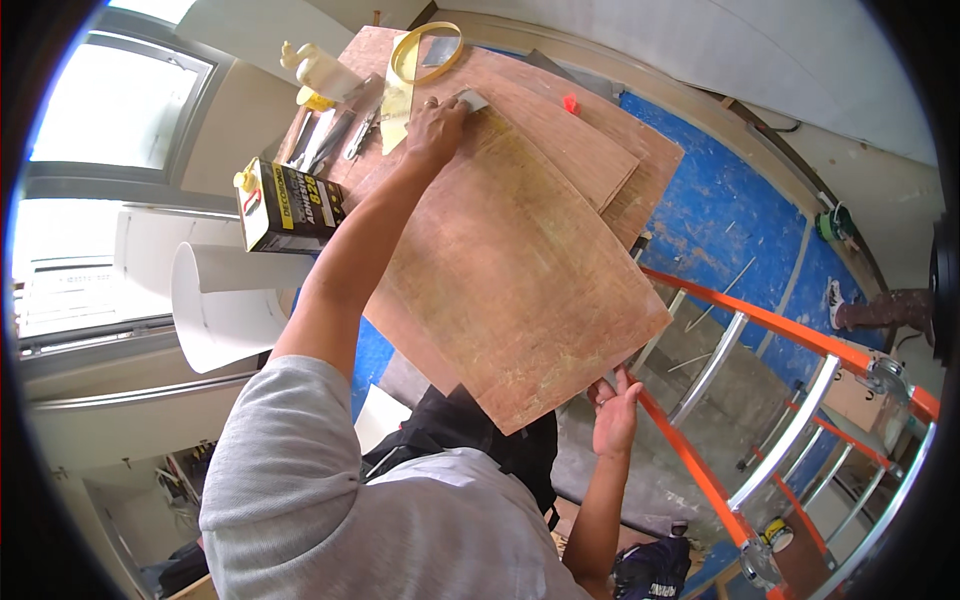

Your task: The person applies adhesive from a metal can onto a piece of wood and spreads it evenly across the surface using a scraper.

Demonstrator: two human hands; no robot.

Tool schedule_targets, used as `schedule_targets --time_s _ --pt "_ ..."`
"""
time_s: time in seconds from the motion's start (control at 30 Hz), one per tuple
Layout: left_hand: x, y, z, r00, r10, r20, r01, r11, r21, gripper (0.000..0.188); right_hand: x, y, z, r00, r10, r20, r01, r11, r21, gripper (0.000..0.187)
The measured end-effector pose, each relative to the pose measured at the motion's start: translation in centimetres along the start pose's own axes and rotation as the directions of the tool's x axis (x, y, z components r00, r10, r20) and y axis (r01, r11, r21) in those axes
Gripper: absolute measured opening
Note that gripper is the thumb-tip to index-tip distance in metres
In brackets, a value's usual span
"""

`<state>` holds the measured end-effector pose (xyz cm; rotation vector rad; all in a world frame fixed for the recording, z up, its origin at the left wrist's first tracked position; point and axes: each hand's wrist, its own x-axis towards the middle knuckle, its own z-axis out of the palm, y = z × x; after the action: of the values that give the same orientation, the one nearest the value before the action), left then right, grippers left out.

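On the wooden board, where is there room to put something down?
The top board's middle is bare, between the left hand with its scraper and the right hand at the near edge. Crowded: the far left corner, with tools, tape roll, adhesive can.
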<state>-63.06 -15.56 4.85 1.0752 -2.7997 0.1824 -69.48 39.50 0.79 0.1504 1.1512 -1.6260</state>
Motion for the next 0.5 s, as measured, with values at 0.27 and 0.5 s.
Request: schedule_targets --time_s 0.27,0.5 --pt "0.0 -1.0 0.5 0.997 -0.055 -0.060 0.053 0.998 -0.032 0.030 0.0 -0.3 0.1 1.000 0.003 0.026 -0.004 1.000 0.024 0.100" --pt "1.1 -2.6 -0.3 0.991 -0.082 0.106 0.092 0.992 -0.088 0.035 -0.1 -0.6 0.6 1.000 -0.002 -0.016 0.001 1.000 -0.008 0.099"
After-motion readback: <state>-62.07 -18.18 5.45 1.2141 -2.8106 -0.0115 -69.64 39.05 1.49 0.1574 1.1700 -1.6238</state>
